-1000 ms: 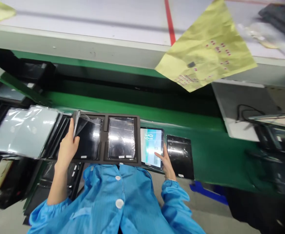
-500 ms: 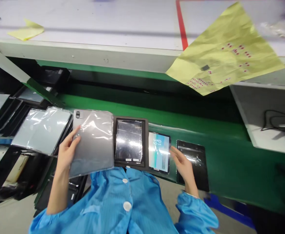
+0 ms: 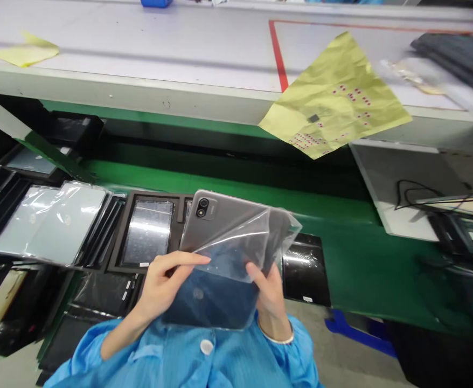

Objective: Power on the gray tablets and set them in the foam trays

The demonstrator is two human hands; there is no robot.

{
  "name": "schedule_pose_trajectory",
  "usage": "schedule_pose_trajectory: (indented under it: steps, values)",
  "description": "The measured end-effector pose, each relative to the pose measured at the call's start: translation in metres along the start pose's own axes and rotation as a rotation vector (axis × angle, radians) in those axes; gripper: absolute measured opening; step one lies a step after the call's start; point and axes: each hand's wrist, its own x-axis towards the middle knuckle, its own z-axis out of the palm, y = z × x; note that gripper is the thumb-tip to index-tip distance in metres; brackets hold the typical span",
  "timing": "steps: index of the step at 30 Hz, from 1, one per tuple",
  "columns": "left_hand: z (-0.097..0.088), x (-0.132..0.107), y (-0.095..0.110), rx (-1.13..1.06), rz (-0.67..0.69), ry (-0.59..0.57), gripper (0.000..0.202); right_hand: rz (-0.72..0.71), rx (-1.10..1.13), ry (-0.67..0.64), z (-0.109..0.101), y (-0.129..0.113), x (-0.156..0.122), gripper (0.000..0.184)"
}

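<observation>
A grey tablet [image 3: 224, 221] in a clear plastic bag [image 3: 236, 258] is held up in front of my chest, back side and camera lens toward me. My left hand [image 3: 166, 283] grips its lower left edge, fingers curled over the bag. My right hand [image 3: 266, 293] pinches the bag's lower right part. Below lies a dark foam tray [image 3: 119, 237] with a bagged tablet [image 3: 147, 231] in its left slot. Another dark tablet [image 3: 305, 269] lies on the green belt to the right.
The green conveyor belt [image 3: 361, 253] runs across. Bagged silver tablets [image 3: 50, 221] are stacked at left over black trays [image 3: 2, 183]. A white bench [image 3: 139, 48] behind carries yellow sheets [image 3: 333, 97]. A grey stand with a cable [image 3: 406, 188] sits at right.
My left hand has carried the bagged tablet from over the tray to the middle in front of me. My right hand has left the lit tablet and taken hold of the bag.
</observation>
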Motion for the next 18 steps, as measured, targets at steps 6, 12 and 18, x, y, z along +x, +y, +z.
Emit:
schedule_pose_trajectory:
  steps: [6,12,18]
  values:
    - [0.011,-0.001,0.022,-0.059,0.057,-0.088,0.046,-0.014,0.02,0.157,-0.005,-0.019,-0.028,0.042]
    - [0.011,-0.004,0.026,-0.051,0.067,-0.105,0.05,0.004,0.082,0.137,-0.004,-0.028,-0.035,0.037]
    - [0.013,-0.004,0.026,-0.036,0.045,-0.093,0.048,0.003,0.079,0.13,0.0,-0.033,-0.035,0.034]
